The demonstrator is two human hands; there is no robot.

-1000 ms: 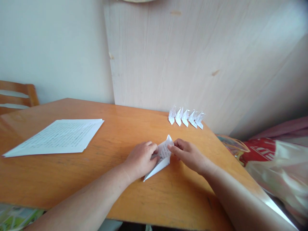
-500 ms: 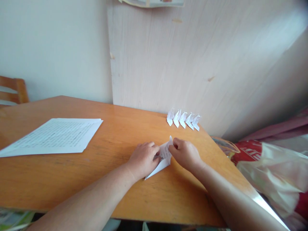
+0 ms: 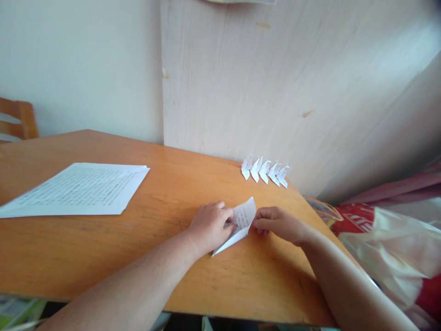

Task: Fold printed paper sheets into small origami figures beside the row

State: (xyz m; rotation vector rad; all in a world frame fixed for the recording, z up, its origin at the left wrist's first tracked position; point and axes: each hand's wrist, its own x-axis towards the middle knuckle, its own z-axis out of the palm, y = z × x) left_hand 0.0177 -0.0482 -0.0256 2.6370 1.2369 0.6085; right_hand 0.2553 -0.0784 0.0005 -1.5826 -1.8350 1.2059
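A small folded sheet of white paper [image 3: 244, 216] with printed text lies on the wooden table in front of me, its right end spread and raised. My left hand [image 3: 212, 226] grips its left side, the thumb in the fold and the fingers curled over the far edge. At the right edge is my right hand [image 3: 277, 224], with thumb and fingers pinched together against the paper; the fingertips are partly hidden. Farther back, several folded paper pieces [image 3: 264, 172] stand in a slanting row, pointed and V-shaped.
A stack of printed sheets [image 3: 79, 191] lies on the left of the table [image 3: 155, 184]. Behind rises a pale wooden panel [image 3: 234, 92]. White and red bags [image 3: 382, 248] crowd the table's right edge. A wooden chair back [image 3: 25, 119] shows at far left.
My right hand has moved slightly right and down and turned, and the paper's right end has spread wider. My left hand keeps its hold. The view has shifted slightly.
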